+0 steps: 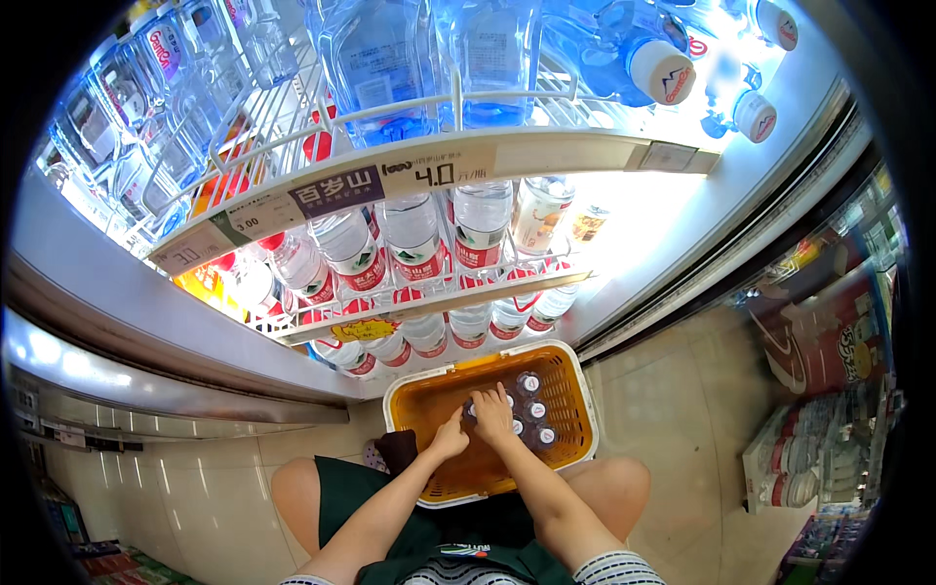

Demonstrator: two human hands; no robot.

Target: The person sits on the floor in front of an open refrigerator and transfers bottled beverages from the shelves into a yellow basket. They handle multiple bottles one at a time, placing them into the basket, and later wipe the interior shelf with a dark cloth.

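My left hand (449,434) is low in the orange basket (419,400), its index finger reaching toward a purplish bottle partly hidden by my right hand; its other fingers are curled, their contents unclear. My right hand (492,414) lies over that bottle with its fingers bent around the top. Just right of it, several small bottles with white caps (536,409) stand upright in the basket. The white-rimmed basket sits in front of an open refrigerated case, between my knees.
Shelves (517,146) hold large blue bottles (380,68) above and red-labelled water bottles (419,244) below. A dark cloth or bag (395,453) is at the basket's left. Stacked packs (780,448) stand right, across the tiled floor (673,409). The case's door frame (117,253) curves down the left.
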